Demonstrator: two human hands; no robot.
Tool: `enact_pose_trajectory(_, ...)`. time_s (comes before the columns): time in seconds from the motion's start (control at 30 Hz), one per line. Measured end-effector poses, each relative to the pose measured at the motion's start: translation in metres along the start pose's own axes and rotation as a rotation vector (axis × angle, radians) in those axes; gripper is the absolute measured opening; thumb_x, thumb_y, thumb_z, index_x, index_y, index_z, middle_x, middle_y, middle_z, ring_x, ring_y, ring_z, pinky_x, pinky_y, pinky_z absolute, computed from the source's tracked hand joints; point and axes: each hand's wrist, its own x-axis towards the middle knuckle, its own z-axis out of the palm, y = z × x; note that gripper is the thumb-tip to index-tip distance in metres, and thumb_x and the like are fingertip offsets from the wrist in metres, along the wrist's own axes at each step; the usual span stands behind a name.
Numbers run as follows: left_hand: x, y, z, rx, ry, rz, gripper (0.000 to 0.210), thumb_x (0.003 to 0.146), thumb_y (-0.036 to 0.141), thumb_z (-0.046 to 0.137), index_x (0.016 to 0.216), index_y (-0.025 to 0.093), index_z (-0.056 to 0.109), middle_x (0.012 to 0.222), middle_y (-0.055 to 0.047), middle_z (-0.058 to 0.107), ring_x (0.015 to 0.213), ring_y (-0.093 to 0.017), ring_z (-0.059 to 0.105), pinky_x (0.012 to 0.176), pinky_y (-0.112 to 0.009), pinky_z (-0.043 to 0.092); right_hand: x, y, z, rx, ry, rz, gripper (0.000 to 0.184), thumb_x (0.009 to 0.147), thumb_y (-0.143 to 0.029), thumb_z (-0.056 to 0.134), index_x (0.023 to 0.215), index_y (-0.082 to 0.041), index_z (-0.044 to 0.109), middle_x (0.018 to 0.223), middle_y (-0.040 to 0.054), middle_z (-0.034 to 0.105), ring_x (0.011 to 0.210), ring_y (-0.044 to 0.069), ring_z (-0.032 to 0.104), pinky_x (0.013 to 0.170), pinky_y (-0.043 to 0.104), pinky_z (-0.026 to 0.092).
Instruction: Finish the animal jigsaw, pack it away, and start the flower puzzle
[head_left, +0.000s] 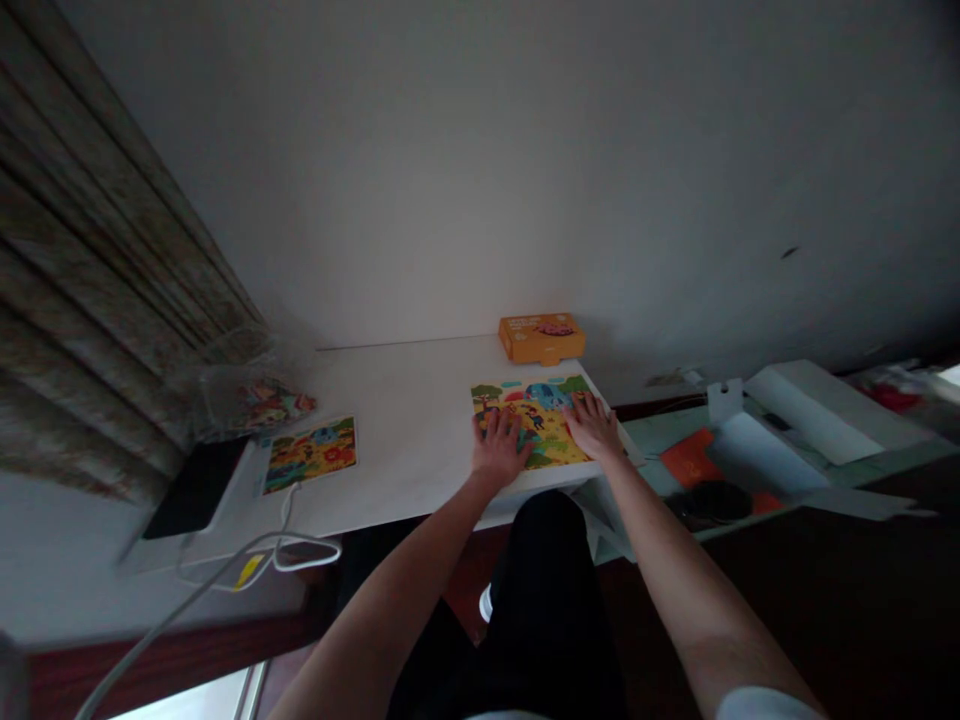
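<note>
A colourful jigsaw puzzle [553, 440] with cartoon animals on a yellow ground lies flat near the right end of the white table. My left hand [498, 447] rests on its left part, fingers spread and pointing away from me. On the right part lies my right hand [592, 426], palm down with its fingers stretched out. Neither hand grips anything. Parts of the picture are hidden beneath both hands. Just behind the puzzle stands an orange box [541, 339] against the wall. Farther left is a smaller picture sheet [311, 454] with a similar scene.
On the table's left end are a clear plastic bag [262, 400] with colourful pieces and a black tablet-like thing [196, 487]. A white cable [247, 548] hangs over the front edge. To the right, a glass-topped surface [652, 450] carries an opened white box [772, 440].
</note>
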Motion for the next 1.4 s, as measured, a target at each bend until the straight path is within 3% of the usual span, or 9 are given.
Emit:
enact_pose_trajectory(0.1, -0.005, -0.011, -0.009, -0.096, 0.024, 0.057, 0.050, 0.105, 0.046, 0.042, 0.151, 0.028, 0.051, 0.163, -0.008, 0.044, 0.152, -0.028, 0.039, 0.129, -0.062, 0.013, 0.004, 0.000, 0.003, 0.008, 0.017, 0.042, 0.079, 0.102, -0.070, 0.015, 0.167, -0.024, 0.021, 0.174, 0.0110, 0.014, 0.160, 0.031, 0.015, 0.126, 0.060, 0.015)
enact_pose_trajectory(0.23, -0.024, -0.047, -0.030, -0.110, -0.031, 0.133, 0.048, 0.105, 0.042, 0.044, 0.146, 0.022, 0.056, 0.163, -0.010, 0.045, 0.150, -0.022, 0.041, 0.128, -0.045, 0.026, 0.005, 0.000, 0.005, 0.017, 0.026, 0.024, 0.081, 0.101, -0.071, 0.015, 0.167, -0.024, 0.021, 0.174, 0.0108, 0.015, 0.159, 0.032, 0.015, 0.125, 0.060, 0.015)
enact_pose_trajectory(0.4, -0.054, -0.081, -0.046, 0.051, -0.103, 0.112, 0.055, 0.103, 0.052, 0.044, 0.153, 0.027, 0.049, 0.165, -0.008, 0.041, 0.155, -0.027, 0.033, 0.129, -0.054, 0.018, 0.002, -0.002, 0.003, 0.019, 0.040, 0.023, 0.080, 0.102, -0.070, 0.015, 0.166, -0.022, 0.023, 0.173, 0.0119, 0.019, 0.159, 0.031, 0.017, 0.124, 0.060, 0.018)
enact_pose_trajectory(0.63, -0.058, -0.078, -0.045, 0.103, -0.100, 0.130, 0.059, 0.103, 0.059, 0.039, 0.156, 0.033, 0.046, 0.166, -0.006, 0.039, 0.155, -0.030, 0.032, 0.128, -0.062, 0.014, 0.001, -0.002, 0.004, 0.027, 0.070, 0.008, 0.078, 0.103, -0.067, 0.016, 0.165, -0.021, 0.027, 0.172, 0.0129, 0.021, 0.158, 0.032, 0.018, 0.124, 0.062, 0.018)
enact_pose_trajectory(0.8, -0.056, -0.080, -0.043, 0.100, -0.060, 0.135, 0.054, 0.100, 0.059, 0.047, 0.151, 0.039, 0.051, 0.163, -0.002, 0.046, 0.152, -0.027, 0.038, 0.129, -0.056, 0.016, 0.001, -0.001, 0.004, 0.041, 0.089, -0.003, 0.079, 0.102, -0.068, 0.017, 0.165, -0.021, 0.028, 0.172, 0.0126, 0.023, 0.158, 0.032, 0.020, 0.123, 0.062, 0.019)
enact_pose_trajectory(1.17, -0.059, -0.076, -0.049, 0.127, -0.054, 0.125, 0.053, 0.100, 0.057, 0.050, 0.150, 0.038, 0.052, 0.161, -0.001, 0.048, 0.152, -0.025, 0.039, 0.129, -0.054, 0.015, 0.001, 0.002, 0.010, 0.063, 0.132, -0.028, 0.081, 0.102, -0.070, 0.016, 0.163, -0.021, 0.034, 0.170, 0.0150, 0.028, 0.157, 0.035, 0.021, 0.122, 0.064, 0.018)
enact_pose_trajectory(1.4, -0.059, -0.075, -0.053, 0.092, -0.108, 0.107, 0.053, 0.101, 0.054, 0.050, 0.151, 0.038, 0.051, 0.163, -0.001, 0.045, 0.153, -0.026, 0.036, 0.129, -0.057, 0.015, 0.000, 0.001, 0.011, 0.076, 0.159, 0.072, 0.083, 0.101, -0.069, 0.027, 0.161, -0.013, 0.034, 0.165, 0.0257, 0.031, 0.153, 0.041, 0.029, 0.122, 0.056, 0.020)
